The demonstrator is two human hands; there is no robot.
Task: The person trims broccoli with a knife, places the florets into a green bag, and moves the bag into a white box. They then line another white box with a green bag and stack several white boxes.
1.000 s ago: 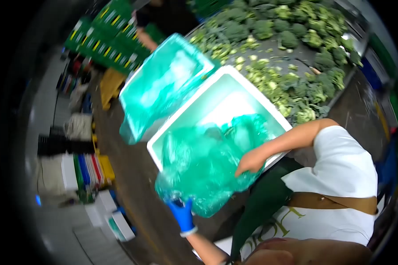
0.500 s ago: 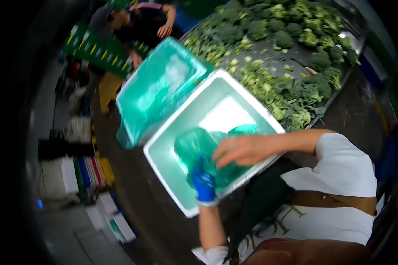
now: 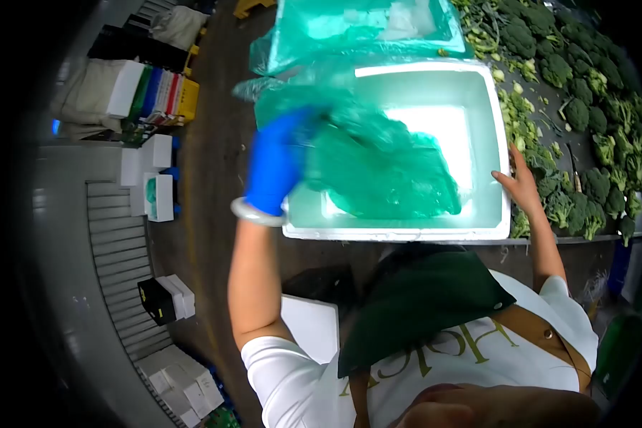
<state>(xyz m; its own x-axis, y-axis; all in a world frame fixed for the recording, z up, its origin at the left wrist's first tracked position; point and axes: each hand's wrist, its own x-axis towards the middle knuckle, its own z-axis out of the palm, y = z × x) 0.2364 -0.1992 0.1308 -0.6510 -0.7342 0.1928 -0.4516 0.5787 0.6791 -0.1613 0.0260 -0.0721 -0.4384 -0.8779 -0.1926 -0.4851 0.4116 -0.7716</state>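
A white foam box (image 3: 503, 214) stands in front of me, its long side toward my body. Over its left part spreads a crumpled green plastic bag (image 3: 392, 171), partly inside the box and partly above the left rim. My left hand (image 3: 278, 160), in a blue glove and smeared by motion, grips the bag at the box's left side; its fingertips are hidden by the plastic. On the right rim my bare right hand (image 3: 524, 187) holds the box, thumb at the inner edge and fingers outside.
Behind this box sits another foam box (image 3: 367, 28) lined with green plastic. Broccoli heads (image 3: 578, 114) and cut pieces cover the worktop at right, with a knife (image 3: 575, 167) among them. White boxes (image 3: 185, 381) and a stack of coloured crates (image 3: 153, 93) stand at left.
My view has turned, so the box now lies square to me. The bag has been spread toward the left rim by my left hand. My right hand has moved from the bag to the right rim.
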